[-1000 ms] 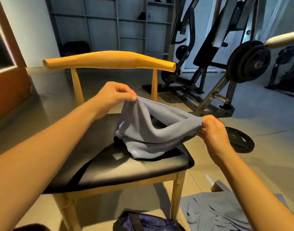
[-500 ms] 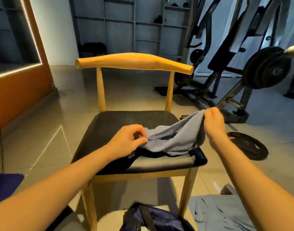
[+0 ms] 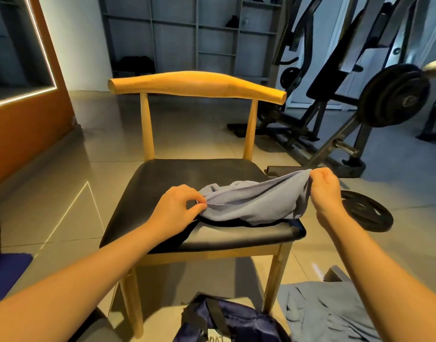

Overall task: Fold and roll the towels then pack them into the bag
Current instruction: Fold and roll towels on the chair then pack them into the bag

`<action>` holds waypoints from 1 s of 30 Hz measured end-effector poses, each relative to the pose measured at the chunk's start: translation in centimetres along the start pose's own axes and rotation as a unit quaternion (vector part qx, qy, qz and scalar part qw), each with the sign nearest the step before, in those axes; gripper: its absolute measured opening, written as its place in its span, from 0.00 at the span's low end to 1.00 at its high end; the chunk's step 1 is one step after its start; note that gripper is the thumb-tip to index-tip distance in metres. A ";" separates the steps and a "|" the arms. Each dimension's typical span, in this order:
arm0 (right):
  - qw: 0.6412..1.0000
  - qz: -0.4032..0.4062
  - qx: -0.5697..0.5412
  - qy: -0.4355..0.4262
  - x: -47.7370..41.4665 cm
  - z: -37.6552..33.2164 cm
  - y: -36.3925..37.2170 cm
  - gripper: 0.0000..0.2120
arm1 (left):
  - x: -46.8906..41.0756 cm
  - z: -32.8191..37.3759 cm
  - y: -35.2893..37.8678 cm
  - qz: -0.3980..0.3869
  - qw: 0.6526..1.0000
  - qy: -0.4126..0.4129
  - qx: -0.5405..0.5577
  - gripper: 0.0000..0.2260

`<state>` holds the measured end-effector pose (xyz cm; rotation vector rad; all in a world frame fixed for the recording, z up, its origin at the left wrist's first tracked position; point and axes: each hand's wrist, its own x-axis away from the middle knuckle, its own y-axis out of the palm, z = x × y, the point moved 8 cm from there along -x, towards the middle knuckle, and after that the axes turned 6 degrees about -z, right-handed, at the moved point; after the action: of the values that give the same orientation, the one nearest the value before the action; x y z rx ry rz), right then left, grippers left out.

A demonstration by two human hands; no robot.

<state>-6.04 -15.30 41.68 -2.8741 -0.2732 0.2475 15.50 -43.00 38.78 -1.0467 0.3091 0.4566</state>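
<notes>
From the head camera we look down on a wooden chair (image 3: 197, 86) with a black padded seat (image 3: 175, 178). Behind it stand grey shelving (image 3: 194, 33) and a weight machine (image 3: 392, 95), and a loose weight plate (image 3: 365, 211) lies on the floor just right of the chair. A blue mat (image 3: 7, 270) shows at the left edge. Nothing stands between us and the work. The grey-blue towel (image 3: 251, 206) lies bunched on the front right part of the seat, over something dark we cannot identify. Its long axis runs left to right between the hands, and its right end is lifted above the seat's edge. The left hand (image 3: 175, 208) pinches the towel's left edge low over the seat, and the right hand (image 3: 325, 188) pinches the raised right corner with curled fingers. On the floor in front of the chair sits the dark blue bag (image 3: 236, 322) with black straps; we cannot tell what is inside. Beside it on the right lies a heap of grey cloth (image 3: 330, 314).
</notes>
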 end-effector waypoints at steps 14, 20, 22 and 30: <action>0.996 0.008 -0.005 -0.088 0.2 -11.6 -1.6 0.10 | -6.3 2.3 -14.6 0.184 0.961 -0.080 0.192 0.04; 0.972 0.049 -0.039 -0.226 1.2 -22.1 -2.4 0.16 | -7.8 5.6 -23.0 0.247 0.957 -0.039 0.147 0.07; 0.976 0.024 -0.025 -0.216 1.2 -23.9 -2.0 0.11 | -7.4 6.2 -25.3 0.261 0.956 -0.026 0.130 0.10; 0.958 -0.076 -0.183 -0.208 3.3 -27.6 -1.7 0.12 | -4.3 8.6 -29.9 0.258 0.961 -0.006 0.102 0.01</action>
<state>2.14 -19.14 68.05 -3.1080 -0.6796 0.8590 27.01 -48.90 67.41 -0.7530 0.6110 0.8785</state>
